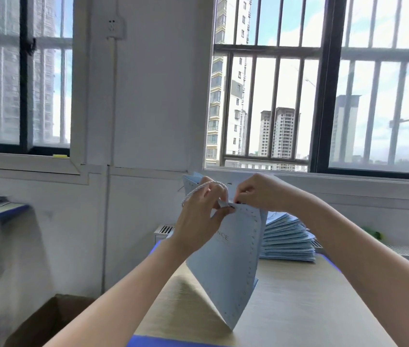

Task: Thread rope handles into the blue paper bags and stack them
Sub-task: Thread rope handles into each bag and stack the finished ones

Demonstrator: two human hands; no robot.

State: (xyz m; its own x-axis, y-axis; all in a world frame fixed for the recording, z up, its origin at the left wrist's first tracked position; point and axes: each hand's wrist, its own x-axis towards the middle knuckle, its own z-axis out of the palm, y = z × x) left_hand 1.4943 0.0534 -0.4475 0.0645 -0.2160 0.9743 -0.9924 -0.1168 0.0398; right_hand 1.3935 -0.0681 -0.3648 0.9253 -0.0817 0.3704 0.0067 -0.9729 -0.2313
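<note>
head view, left hand (pixel 199 219) pinching blue paper bag (pixel 228 266) top and white rope handle (pixel 198 190), right hand (pixel 261 194) pinching bag rim, bag corner on tabletop (pixel 298 309), stack of bags (pixel 288 241) at far edge

1. Bare surface (pixel 298 304) lay open right of the upright blue bag (pixel 226 266), clear to the near edge.
2. Stack of bags (pixel 288 239) blocked the far right part by the wall.
3. Cardboard box (pixel 48 321) stood below the surface's left edge.
</note>
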